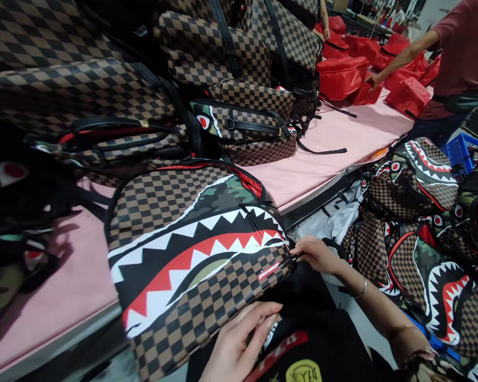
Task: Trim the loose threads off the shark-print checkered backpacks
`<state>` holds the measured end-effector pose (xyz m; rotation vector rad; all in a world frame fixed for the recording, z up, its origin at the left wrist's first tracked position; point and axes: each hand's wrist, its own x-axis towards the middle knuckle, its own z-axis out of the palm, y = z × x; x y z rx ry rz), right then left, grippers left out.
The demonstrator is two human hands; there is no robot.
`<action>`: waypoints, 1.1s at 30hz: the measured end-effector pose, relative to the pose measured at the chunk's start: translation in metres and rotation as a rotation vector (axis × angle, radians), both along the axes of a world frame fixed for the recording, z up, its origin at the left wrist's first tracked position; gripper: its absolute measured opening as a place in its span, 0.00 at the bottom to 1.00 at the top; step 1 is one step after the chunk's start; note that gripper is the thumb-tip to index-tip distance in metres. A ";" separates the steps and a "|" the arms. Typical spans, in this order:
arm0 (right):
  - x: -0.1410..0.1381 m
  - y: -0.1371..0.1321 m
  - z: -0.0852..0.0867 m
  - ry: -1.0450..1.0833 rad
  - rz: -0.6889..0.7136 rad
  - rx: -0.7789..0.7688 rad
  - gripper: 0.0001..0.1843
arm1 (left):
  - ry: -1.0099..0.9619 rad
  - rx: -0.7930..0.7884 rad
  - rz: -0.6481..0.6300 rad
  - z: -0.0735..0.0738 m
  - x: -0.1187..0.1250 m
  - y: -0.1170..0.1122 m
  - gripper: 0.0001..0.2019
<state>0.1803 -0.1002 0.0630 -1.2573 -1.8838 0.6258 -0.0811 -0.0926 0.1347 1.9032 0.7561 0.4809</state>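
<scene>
A brown-and-black checkered backpack [227,286] with a printed shark mouth lies tilted on the table's near edge, partly over my lap. Its top zipper is partly undone, and red lining [250,183] shows along the gap. My right hand [316,253] pinches the backpack's right edge near the zipper seam; the exact bit between the fingertips is too small to tell. My left hand [245,339] is beside the lower edge, its fingers curled together with the thumb close to them. Whether anything is in it is hidden.
More checkered bags [219,50] are piled at the back of the pink table [306,178]. Several shark-mouth backpacks [434,281] lie heaped at my right. Beyond, a person in a reddish shirt [458,58] reaches toward red bags [342,77]. A loose black strap [322,151] trails across the table.
</scene>
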 end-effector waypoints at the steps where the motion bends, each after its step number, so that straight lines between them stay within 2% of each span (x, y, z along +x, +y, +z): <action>1: 0.001 0.000 0.001 0.008 -0.007 -0.018 0.06 | -0.007 0.008 0.004 -0.001 -0.001 0.000 0.09; 7: 0.001 0.002 0.007 0.013 0.016 -0.076 0.06 | -0.055 0.055 0.021 -0.008 -0.004 -0.001 0.09; 15: -0.004 0.007 0.012 -0.048 0.072 -0.059 0.07 | -0.045 0.018 0.033 -0.004 -0.002 -0.001 0.09; 21: -0.015 0.010 0.024 -0.105 0.103 -0.049 0.08 | -0.040 0.006 0.016 -0.005 -0.001 -0.002 0.09; 28: -0.031 0.017 0.036 -0.194 0.141 -0.019 0.11 | -0.038 -0.017 0.024 0.005 0.000 -0.001 0.09; 33: -0.035 0.016 0.037 -0.240 0.147 -0.046 0.11 | -0.016 -0.037 0.015 0.003 0.001 0.000 0.09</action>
